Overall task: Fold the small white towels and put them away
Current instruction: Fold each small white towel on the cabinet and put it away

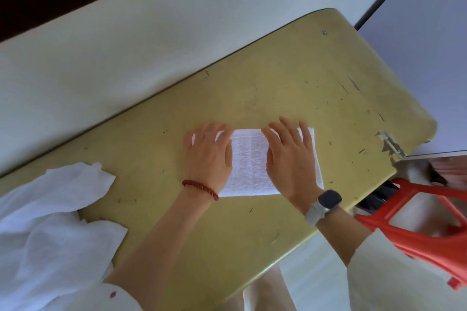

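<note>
Both hands flat, nothing gripped: our left hand point(208, 153) and right hand point(290, 159) press with straight fingers on one folded white towel point(250, 161), which spans between and under both palms on the yellow table point(290, 78). We count one heap of unfolded white towels point(50, 222) at the table's left end; number in it unclear. One red stool point(417, 222), one watch point(328, 199), one bead bracelet point(201, 188). No legible writing.

folded white towel point(249, 163) flat on table; unfolded towels point(50, 222) heaped at left.
</note>
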{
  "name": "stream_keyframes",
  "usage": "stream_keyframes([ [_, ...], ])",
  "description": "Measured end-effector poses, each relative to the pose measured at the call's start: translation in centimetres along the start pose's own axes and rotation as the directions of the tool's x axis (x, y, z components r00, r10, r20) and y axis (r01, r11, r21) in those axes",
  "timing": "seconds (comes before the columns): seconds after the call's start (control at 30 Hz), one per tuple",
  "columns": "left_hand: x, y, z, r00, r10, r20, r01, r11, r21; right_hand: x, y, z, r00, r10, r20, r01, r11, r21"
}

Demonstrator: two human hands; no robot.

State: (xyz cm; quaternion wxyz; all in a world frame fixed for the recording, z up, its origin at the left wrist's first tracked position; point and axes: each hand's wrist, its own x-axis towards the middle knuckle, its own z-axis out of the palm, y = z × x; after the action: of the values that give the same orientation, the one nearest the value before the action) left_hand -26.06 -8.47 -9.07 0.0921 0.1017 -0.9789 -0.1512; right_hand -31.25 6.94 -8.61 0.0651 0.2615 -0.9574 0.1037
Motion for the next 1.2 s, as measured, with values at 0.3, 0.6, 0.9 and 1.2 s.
stream_keyframes([
  [0.3,-3.0,1.0,2.7,0.959,-0.033,0.281,-0.028,0.977,0.210,-4.1,1.2,2.2,0.960,0.156,0.234,-0.121,0.980,-0.158],
  [0.6,-3.9,0.8,1.2,0.986,0.031,0.165,-0.059,0.985,0.164,-4.8,2.4,0.8,0.988,0.131,0.086,-0.138,0.988,0.075],
  [0.9,-5.4,-0.3,-1.3,0.989,0.141,0.051,-0.148,0.973,0.178,-7.3,2.2,-2.5,0.986,-0.157,0.055,0.148,0.978,0.144],
  [1.2,-5.1,-1.2,-0.6,0.959,0.092,0.269,-0.148,0.970,0.195,-4.6,-1.4,-2.4,0.984,-0.067,0.167,-0.033,0.845,0.533],
])
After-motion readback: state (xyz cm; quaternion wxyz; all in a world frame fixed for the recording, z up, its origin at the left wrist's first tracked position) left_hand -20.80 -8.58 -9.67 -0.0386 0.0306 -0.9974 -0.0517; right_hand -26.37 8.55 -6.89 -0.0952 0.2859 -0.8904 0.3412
